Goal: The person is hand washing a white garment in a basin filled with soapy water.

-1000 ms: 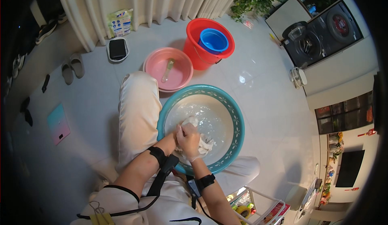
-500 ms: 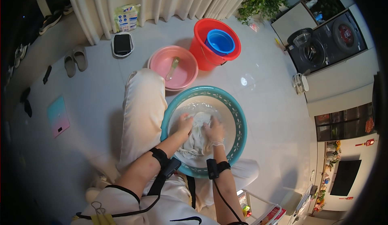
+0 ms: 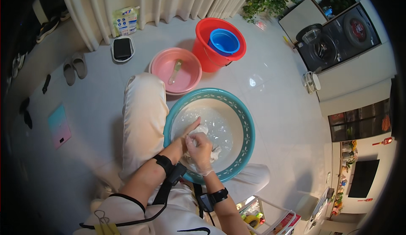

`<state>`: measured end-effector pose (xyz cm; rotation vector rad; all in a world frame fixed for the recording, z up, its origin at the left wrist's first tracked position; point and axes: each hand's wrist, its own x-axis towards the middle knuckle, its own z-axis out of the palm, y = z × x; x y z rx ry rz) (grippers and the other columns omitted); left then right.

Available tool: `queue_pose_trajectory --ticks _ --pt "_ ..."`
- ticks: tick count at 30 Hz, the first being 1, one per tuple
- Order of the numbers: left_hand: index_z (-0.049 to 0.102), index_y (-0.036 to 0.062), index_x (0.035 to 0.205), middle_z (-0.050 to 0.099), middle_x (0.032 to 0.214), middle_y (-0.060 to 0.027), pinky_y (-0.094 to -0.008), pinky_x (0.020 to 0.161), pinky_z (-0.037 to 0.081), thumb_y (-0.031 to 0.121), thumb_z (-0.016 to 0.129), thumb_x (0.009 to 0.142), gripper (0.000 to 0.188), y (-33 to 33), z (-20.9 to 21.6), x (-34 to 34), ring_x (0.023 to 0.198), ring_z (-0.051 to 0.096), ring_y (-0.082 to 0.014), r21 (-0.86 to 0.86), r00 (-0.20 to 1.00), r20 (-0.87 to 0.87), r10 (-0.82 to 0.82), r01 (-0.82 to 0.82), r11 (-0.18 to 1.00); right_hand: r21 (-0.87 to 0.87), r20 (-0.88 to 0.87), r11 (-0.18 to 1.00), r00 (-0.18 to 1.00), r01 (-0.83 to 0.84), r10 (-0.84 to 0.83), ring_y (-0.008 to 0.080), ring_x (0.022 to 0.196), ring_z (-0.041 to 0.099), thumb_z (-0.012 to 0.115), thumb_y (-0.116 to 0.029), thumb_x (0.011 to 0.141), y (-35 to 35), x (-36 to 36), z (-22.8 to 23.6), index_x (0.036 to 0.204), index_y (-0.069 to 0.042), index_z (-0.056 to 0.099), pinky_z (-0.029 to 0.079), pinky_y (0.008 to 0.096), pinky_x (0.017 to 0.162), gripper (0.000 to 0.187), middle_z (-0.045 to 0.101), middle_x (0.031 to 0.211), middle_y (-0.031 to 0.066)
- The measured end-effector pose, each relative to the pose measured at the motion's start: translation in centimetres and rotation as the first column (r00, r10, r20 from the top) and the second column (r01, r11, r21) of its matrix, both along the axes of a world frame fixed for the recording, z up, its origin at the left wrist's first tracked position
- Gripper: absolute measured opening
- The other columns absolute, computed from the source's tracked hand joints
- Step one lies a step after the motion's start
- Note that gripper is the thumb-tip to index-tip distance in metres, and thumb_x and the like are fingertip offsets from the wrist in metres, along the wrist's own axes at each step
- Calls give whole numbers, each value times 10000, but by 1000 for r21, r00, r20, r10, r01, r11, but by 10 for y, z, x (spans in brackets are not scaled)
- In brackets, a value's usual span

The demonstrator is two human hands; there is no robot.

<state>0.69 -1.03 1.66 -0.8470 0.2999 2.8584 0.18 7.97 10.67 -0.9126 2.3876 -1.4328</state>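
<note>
A teal basin [image 3: 244, 121] with soapy water sits on the floor between my knees. A wet white cloth [image 3: 201, 132] is bunched at the near left side of the basin. My left hand [image 3: 186, 137] grips the cloth from the left. My right hand [image 3: 200, 151], in a thin clear glove, is closed over the cloth from the near side, pressed against the left hand. Both wrists wear black straps.
A pink basin [image 3: 186, 61] with a brush lies beyond my left knee. A red bucket [image 3: 207, 49] holding a blue tub [image 3: 224, 41] stands behind it. Slippers [image 3: 74, 66], a black scale [image 3: 122, 48] and a detergent bag [image 3: 125, 20] lie near the curtain. Washing machines [image 3: 334, 45] stand at right.
My hands were spread apart on the cloth in the middle of the basin half a second ago. Now they have come together at the near left, bunching the cloth.
</note>
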Motion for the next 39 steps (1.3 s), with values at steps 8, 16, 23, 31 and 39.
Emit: queue_pose_trajectory --ticks 8,16,23,31,39 --pt "597 107 1084 634 965 -79 -417 701 510 449 543 914 385 24 -36 -18 841 626 -251 -23 989 127 79 -77 997 163 -401 982 916 97 -24 328 625 610 654 -176 795 -13 -40 -30 749 -83 654 489 409 567 104 612 710 122" --pt "655 45 991 609 874 -82 -333 642 451 207 596 881 204 14 -28 -22 684 542 -186 -593 935 122 334 -201 779 523 -277 777 932 350 -233 351 832 628 607 -248 818 33 -120 -77 875 -50 695 498 429 768 224 647 834 160" --pt "520 122 1261 555 1095 -107 -343 850 454 231 568 879 400 20 -27 -27 978 532 -222 -670 903 276 329 -64 739 631 -264 763 964 141 39 357 988 610 616 -249 839 39 -91 -98 1181 -77 588 477 413 858 384 637 1045 219" --pt "575 110 1082 567 1010 -75 -304 804 469 384 580 909 323 11 -5 -7 906 544 -174 -163 980 52 191 -180 970 58 122 995 989 79 -86 315 656 645 700 -220 785 10 -19 -16 859 -3 652 489 364 618 234 645 762 191" --pt "612 111 979 604 825 -32 -309 732 485 475 558 904 375 18 -48 -11 724 584 -176 77 998 36 -52 49 996 96 -324 993 946 62 -27 370 628 611 659 -161 783 -10 -13 -15 750 -60 622 487 446 586 113 610 661 160"
